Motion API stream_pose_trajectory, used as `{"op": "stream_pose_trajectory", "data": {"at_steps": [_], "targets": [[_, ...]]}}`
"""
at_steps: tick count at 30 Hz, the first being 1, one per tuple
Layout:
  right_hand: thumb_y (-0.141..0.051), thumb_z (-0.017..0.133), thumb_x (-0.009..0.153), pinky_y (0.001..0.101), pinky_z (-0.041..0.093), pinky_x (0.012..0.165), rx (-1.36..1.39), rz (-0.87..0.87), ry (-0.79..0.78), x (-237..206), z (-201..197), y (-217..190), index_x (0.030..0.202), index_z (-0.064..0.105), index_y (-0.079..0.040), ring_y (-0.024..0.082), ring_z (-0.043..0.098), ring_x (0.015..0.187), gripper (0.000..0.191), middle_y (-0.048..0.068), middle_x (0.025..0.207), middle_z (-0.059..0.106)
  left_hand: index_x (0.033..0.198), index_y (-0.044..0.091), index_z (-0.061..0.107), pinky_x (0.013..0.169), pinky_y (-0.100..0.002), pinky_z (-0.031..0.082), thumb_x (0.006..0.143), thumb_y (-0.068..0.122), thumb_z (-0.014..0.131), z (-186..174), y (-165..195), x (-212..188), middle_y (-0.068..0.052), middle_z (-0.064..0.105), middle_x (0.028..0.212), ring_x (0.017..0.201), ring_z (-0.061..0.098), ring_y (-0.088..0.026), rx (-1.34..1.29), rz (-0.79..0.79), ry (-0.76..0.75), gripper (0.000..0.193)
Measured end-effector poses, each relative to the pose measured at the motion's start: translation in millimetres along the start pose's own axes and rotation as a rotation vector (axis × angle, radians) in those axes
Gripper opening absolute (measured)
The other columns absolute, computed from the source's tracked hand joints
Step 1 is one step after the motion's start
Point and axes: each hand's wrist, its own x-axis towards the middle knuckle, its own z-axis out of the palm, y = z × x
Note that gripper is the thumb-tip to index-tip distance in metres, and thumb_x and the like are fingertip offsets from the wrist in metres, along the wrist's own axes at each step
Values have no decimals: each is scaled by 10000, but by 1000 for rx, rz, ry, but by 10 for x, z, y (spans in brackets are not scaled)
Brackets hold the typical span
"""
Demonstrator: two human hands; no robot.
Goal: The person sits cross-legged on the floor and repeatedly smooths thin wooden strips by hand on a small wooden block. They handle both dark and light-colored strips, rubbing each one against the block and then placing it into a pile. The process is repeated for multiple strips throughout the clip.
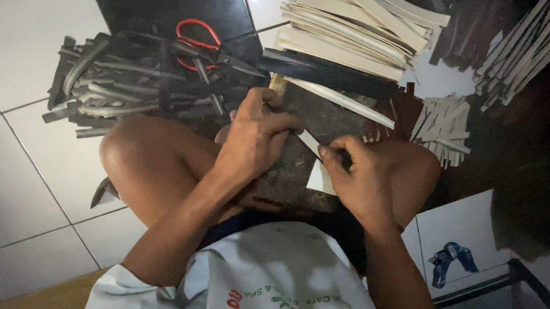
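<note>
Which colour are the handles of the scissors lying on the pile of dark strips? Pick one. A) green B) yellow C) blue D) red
D: the scissors resting on top of the pile of dark strips, beyond the left hand, have red loop handles.

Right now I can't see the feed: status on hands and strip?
Left hand pressing pale strip down. Right hand pinching its near end. Scissors lie apart, nothing blocking.
</note>
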Motion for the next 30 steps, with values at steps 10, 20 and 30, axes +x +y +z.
{"op": "stream_pose_trajectory", "data": {"at_steps": [10,20,30], "targets": [[-226,733,966,308,520,541,26,-12,-1,-7,-2,-2,921,634,6,142,673,619,255,117,745,705,1176,39,732,1007,-449,450,884,124,705,-88,177,-141,-138,585,1306,1219,574,-312,464,418,-114,305],[-269,745,946,397,516,575,-126,19,60,20,108,13,981,662,-20,281,700,639,264,172,814,713,1293,-34,641,1109,-435,428,953,193,622,-208,216,-111,-158,604,1318,1295,559,-302,566,542,-215,409],[-230,764,968,425,507,614,-229,-221,119,148,186,-99,943,636,0,343,674,697,264,191,857,688,1299,-18,652,1084,-391,439,892,181,598,-334,179,-21,-129,633,1301,1275,576,-262,671,564,-225,456]]}}
